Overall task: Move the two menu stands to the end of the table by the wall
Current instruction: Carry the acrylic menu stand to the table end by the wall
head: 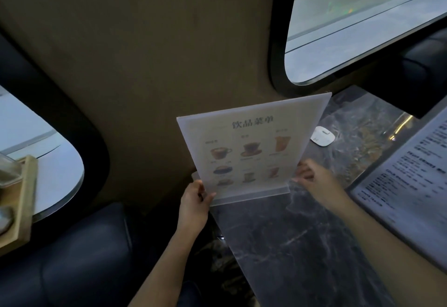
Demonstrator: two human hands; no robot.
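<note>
A clear acrylic menu stand [249, 147] with a drinks menu showing cups stands upright on the dark marble table [297, 239], at its far left corner next to the brown wall [150, 64]. My left hand [193, 200] grips the stand's lower left edge. Along its lower right edge, my right hand [314, 178] holds it with the fingers curled around. A second menu stand [406, 181], with black text on white, sits at the right of the table, partly cut off by the frame.
A small white device [323, 136] lies on the table behind the drinks menu. A window [362, 23] is above the table's far end. A dark bench seat [79, 258] is on the left, with a wooden tray [21, 200] on a neighbouring table.
</note>
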